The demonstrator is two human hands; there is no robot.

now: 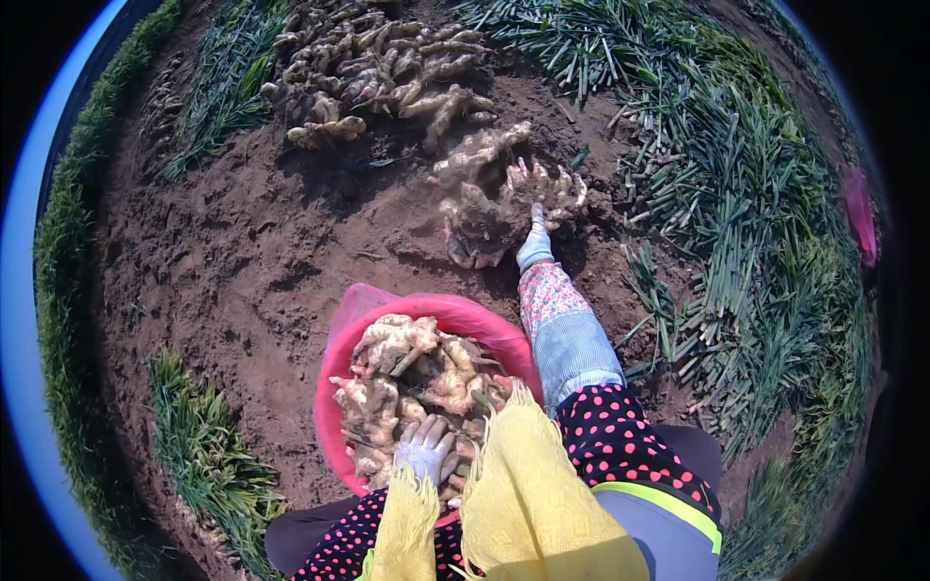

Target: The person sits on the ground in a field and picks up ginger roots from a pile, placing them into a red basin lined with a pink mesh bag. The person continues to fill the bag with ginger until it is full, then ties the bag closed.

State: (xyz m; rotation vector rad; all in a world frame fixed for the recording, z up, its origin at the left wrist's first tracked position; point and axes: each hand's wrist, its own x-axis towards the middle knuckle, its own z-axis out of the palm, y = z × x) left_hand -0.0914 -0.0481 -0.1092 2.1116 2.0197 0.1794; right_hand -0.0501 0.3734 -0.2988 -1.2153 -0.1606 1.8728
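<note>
A pink mesh bag (341, 341) stands before me with its mouth spread round, holding many ginger rhizomes (396, 345). My left hand (423, 449), in a pale, soiled glove, lies flat on the ginger in the bag's near part, fingers spread. Beyond the bag on the right, my right hand (536, 236), in a light glove, reaches to a soil-caked ginger clump (548, 192) on the ground. Its thumb shows against the clump; the other fingers are hidden, so its grip is unclear. Another muddy clump (472, 218) lies just left of it.
A large heap of ginger (378, 65) lies on the brown soil (240, 240) ahead. Cut green ginger stalks (741, 218) are piled along the right, with more leafy stalks (203, 443) at lower left. A pink thing (859, 214) is at the far right. A yellow fringed scarf (538, 501) hangs over the bag's near side.
</note>
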